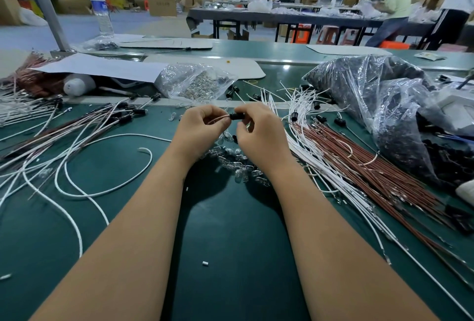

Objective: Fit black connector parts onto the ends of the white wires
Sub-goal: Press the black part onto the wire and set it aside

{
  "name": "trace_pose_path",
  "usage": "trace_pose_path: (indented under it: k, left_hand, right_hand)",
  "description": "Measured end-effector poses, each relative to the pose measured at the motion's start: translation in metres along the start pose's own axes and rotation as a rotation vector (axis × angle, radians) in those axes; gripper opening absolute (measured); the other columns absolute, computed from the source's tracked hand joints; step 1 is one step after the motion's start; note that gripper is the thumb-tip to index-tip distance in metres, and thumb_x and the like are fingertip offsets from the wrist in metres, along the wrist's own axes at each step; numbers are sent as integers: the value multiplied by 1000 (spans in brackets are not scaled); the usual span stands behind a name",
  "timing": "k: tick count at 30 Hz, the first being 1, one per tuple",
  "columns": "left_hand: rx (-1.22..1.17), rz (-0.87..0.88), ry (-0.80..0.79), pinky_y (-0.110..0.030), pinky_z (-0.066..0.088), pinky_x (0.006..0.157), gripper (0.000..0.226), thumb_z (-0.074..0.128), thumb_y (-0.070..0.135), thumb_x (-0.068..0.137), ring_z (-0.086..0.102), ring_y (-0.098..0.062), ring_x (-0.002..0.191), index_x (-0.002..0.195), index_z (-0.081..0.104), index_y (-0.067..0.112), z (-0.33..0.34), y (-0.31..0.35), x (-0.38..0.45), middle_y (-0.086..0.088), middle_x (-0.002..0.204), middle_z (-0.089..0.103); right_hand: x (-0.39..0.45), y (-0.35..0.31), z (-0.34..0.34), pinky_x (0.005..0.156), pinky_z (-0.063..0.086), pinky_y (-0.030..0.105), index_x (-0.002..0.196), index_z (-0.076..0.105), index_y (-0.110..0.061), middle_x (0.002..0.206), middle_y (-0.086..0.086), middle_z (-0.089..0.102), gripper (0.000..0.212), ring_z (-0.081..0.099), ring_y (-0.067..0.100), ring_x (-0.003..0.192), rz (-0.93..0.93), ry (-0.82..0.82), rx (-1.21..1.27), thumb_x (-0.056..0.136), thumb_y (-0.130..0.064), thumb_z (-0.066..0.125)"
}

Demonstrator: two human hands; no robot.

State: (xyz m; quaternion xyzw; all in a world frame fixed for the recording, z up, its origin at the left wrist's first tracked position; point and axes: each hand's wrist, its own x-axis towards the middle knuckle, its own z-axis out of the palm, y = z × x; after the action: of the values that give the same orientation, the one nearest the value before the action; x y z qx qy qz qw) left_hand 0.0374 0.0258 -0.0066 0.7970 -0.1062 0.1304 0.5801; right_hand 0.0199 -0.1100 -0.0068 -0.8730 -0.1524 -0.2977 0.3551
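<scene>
Over the middle of the green table (223, 231), my right hand (259, 131) pinches a small black connector (234, 116). My left hand (198, 128) pinches thin wires (218, 118), brownish and white, whose ends meet the connector. Loose white wires (305, 141) and brown wires (359, 167) fan out to the right. More wires fitted with black connectors (123, 115) lie at the left. A pile of small clear glass bulbs (238, 164) sits just beneath my hands.
A clear bag of black parts (372, 95) bulges at the right. A bag of clear bulbs (197, 84) lies behind my hands, beside white paper (102, 67). A water bottle (102, 13) and a grey post (43, 5) stand at the back left. People work at a far table.
</scene>
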Motion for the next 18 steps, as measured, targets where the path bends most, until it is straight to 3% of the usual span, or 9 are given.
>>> trace_pose_path:
  k: [3, 5, 8, 11, 13, 15, 18]
  left_hand:
    - [118, 76, 41, -23, 46, 69, 4, 68, 11, 87, 56, -10, 69, 90, 69, 8, -3, -2, 0, -6, 77, 64]
    - [381, 116, 201, -31, 42, 81, 7, 68, 17, 87, 58, -20, 90, 91, 71, 13, -5, -6, 2, -4, 90, 67]
    - [710, -11, 454, -35, 23, 79, 11, 63, 27, 89, 44, -27, 110, 95, 70, 23, -13, -13, 3, -1, 106, 64]
    - [765, -128, 489, -39, 25, 84, 18, 61, 32, 89, 38, -30, 116, 104, 68, 26, -22, -18, 4, -3, 118, 61]
    - [751, -31, 494, -42, 28, 94, 31, 62, 23, 86, 37, -30, 120, 117, 61, 26, -22, -17, 3, 0, 126, 57]
    - [661, 207, 452, -37, 29, 96, 44, 60, 11, 82, 40, -26, 117, 124, 56, 23, -15, -12, 1, 0, 123, 57]
    - [636, 454, 269, -30, 31, 91, 36, 63, 9, 81, 50, -25, 109, 117, 65, 15, -1, -4, -2, -2, 110, 67]
  right_hand:
    - [0, 1, 0, 80, 43, 25, 107, 65, -4, 102, 9, 64, 20, 55, 19, 91, 0, -16, -64, 90, -2, 55]
    - [0, 4, -1, 80, 46, 28, 110, 64, -9, 104, 5, 65, 19, 57, 19, 92, 35, -3, -184, 94, -7, 53]
    - [1, 10, -4, 77, 39, 23, 111, 64, -11, 102, 3, 67, 19, 58, 16, 89, 79, 54, -310, 95, -10, 53]
    - [1, 12, -4, 75, 34, 21, 110, 64, -10, 100, 3, 68, 18, 55, 14, 84, 104, 64, -316, 95, -9, 54]
    - [1, 11, -3, 75, 38, 22, 110, 63, -10, 100, 3, 68, 17, 53, 12, 83, 112, 48, -287, 95, -9, 55]
    - [2, 9, -2, 79, 46, 27, 111, 63, -9, 102, 4, 67, 18, 57, 16, 88, 116, 39, -219, 95, -9, 54]
    - [1, 6, -1, 79, 46, 31, 110, 63, -10, 104, 5, 67, 17, 59, 20, 92, 82, 14, -130, 95, -11, 53]
